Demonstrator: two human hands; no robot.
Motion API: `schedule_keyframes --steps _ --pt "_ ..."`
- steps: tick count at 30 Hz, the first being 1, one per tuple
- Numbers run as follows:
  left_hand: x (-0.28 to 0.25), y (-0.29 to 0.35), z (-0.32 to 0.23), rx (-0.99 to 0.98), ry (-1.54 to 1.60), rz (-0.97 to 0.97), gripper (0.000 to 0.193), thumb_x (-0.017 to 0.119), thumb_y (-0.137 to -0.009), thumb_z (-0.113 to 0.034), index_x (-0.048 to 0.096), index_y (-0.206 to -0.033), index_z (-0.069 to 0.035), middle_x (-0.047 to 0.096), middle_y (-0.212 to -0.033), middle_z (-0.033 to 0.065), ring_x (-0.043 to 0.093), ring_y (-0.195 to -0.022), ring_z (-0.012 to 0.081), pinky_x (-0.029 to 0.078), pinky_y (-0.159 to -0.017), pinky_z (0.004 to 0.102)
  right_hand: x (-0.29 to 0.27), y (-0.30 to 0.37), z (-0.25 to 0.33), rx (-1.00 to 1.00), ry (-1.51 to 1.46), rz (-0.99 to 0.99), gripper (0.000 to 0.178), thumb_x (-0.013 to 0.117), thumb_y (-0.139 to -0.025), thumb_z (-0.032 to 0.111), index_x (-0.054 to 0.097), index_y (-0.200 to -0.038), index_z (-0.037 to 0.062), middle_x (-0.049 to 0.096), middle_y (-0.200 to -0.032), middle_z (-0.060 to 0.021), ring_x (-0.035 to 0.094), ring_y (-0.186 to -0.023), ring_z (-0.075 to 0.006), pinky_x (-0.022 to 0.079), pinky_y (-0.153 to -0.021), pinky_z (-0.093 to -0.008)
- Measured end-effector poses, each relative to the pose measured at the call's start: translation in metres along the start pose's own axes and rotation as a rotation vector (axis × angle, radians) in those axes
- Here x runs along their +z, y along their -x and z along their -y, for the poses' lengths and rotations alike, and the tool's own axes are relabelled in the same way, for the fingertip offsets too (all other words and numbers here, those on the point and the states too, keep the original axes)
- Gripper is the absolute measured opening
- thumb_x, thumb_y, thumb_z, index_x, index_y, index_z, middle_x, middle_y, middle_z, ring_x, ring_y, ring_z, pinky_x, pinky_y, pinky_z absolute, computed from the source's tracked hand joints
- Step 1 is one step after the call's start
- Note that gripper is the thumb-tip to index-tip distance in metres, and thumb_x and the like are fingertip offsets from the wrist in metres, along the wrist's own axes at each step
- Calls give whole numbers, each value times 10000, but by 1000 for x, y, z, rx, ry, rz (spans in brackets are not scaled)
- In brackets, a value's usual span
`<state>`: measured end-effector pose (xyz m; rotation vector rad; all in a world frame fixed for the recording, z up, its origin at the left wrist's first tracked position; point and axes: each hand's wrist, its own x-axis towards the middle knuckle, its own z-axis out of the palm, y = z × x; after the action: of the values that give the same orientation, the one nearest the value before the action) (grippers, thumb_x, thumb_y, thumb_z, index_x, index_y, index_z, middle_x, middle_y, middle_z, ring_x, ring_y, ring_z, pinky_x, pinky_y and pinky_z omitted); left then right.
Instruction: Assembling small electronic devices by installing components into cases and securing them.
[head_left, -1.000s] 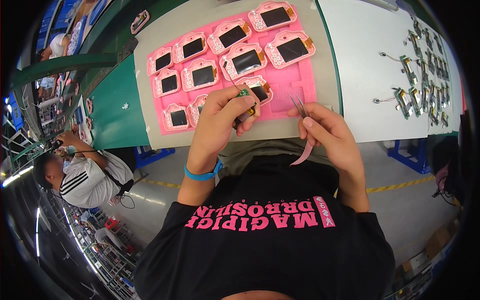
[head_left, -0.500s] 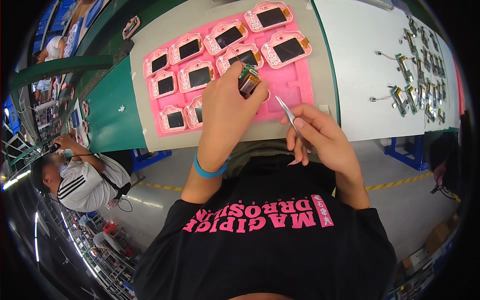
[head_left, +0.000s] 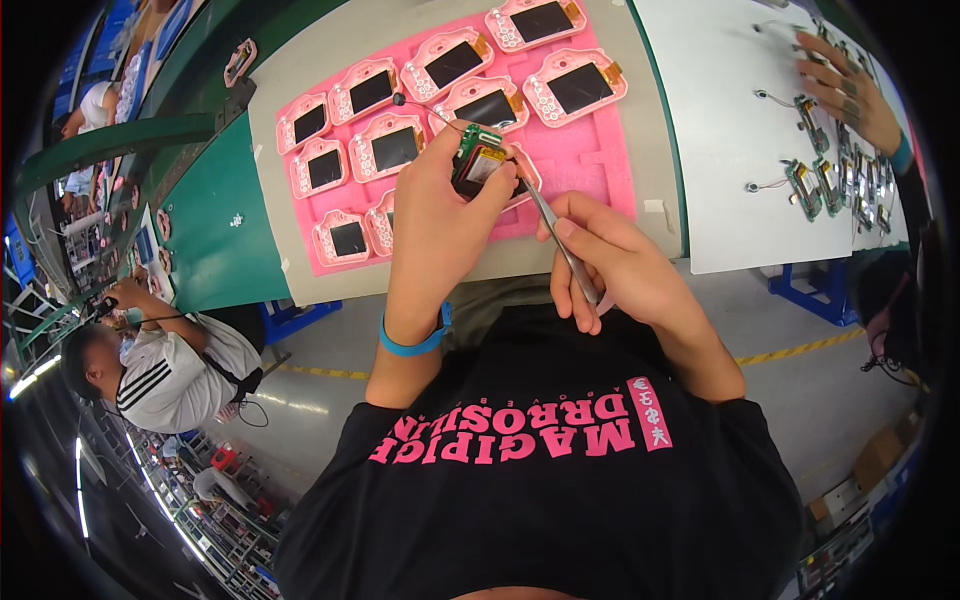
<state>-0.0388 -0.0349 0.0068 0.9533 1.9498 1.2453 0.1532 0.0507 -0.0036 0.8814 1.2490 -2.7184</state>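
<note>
Green board and a silvery cell with a yellow end: that is the circuit board [head_left: 466,150] pinched in my left grip [head_left: 435,215], my thumb along its near right side and the fingers curled round to the far side, partly out of sight. I judge it light and fairly stiff, but fragile: the flat battery [head_left: 487,162] could dent under a hard squeeze, and the round-ended lead [head_left: 399,99] trailing off to the left looks easy to snag. I'd hold it by the edges of the board, keeping pressure off the cell and never pulling on the wire.

The board sits at my left fingertips, cell side facing up, raised over the pink shells [head_left: 575,85] in the foam tray [head_left: 603,185] on the worktop [head_left: 652,150]. My right grip [head_left: 620,262] is closed round slim metal tweezers [head_left: 562,235], which should be smooth and a little slippery. Their points reach up beside my left thumb, close to the board's right side; whether they touch it, I cannot tell.
</note>
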Motion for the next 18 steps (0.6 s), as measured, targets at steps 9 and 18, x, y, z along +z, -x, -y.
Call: schedule_keyframes --steps 9,18 --pt "-1 0 1 9 -18 28 208 760 -900 -103 692 -1068 -2 752 -835 67 624 -689 147 481 -632 276 4 -6 -8 -35 -45 -18 185 399 -1180 191 525 -1191 55 666 -626 -132 458 -331 -162 336 -340 -258" --pt "-23 15 -10 -50 -38 137 223 730 -923 -120 697 -1111 -6 724 -795 42 597 -670 133 456 -618 250 9 3 -15 -107 -6 -36 160 416 -1169 170 534 -1156 63 633 -615 -82 415 -372 -120 294 -399 -225"
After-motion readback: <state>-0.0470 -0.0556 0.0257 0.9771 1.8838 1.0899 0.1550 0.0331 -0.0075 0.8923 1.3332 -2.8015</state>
